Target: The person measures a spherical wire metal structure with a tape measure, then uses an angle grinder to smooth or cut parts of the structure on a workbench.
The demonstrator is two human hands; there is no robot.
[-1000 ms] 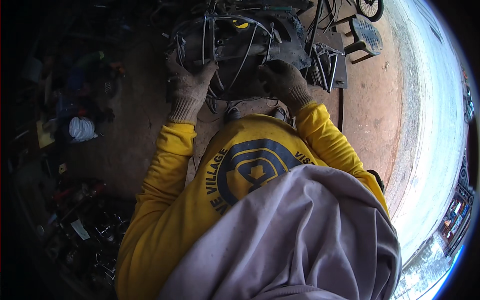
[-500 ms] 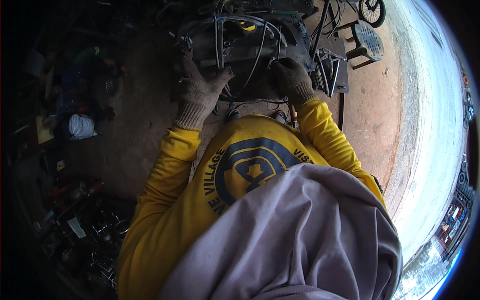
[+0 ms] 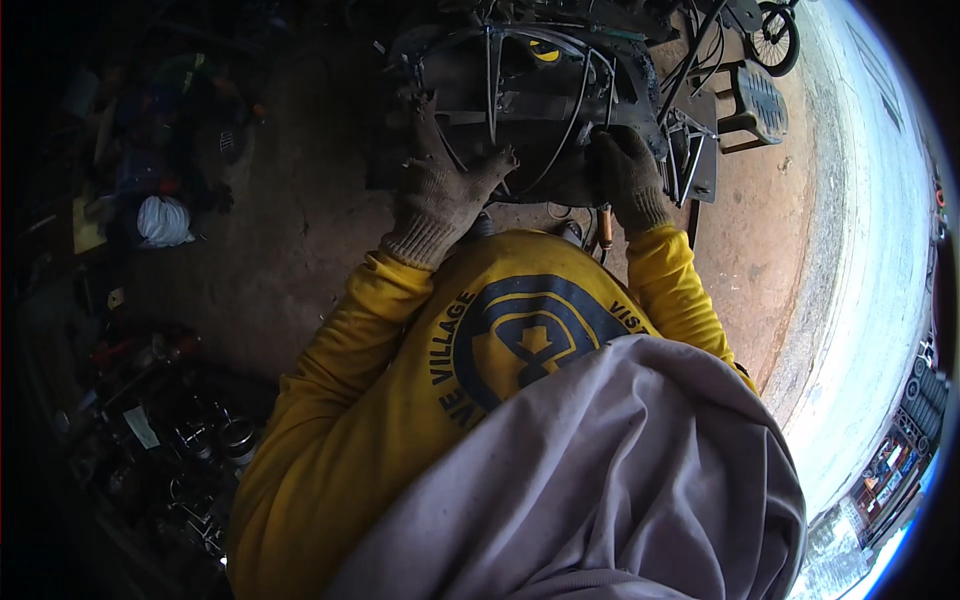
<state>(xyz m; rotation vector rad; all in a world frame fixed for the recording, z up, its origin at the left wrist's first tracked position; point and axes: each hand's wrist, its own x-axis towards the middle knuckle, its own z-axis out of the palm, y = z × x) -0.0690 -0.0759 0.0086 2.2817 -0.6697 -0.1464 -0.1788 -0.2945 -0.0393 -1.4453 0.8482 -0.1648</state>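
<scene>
A frame of thin bent metal rods (image 3: 493, 95) stands over a dark, worn bench or machine surface in front of me. Its top rod arches, and other rods run down toward me. My left hand (image 3: 447, 185), in a grey-brown knitted glove, is spread at the frame's left side. Its forefinger points up by the left end, and the thumb stretches right near the lower rod ends. My right hand (image 3: 630, 175), gloved alike, is curled at the lower end of the right-hand rod; its fingertips are partly hidden.
A dark plastic chair (image 3: 757, 105) and a bicycle wheel (image 3: 774, 38) are at the far right. Metal bars (image 3: 690, 150) lie beside the bench. A white bag (image 3: 163, 221) sits at left, with dark metal parts (image 3: 205, 440) heaped below it. An orange-brown handle (image 3: 604, 227) shows near my feet.
The bench, frame and both hands have shifted right in the view together. Both hands keep nearly the same places at the frame.
</scene>
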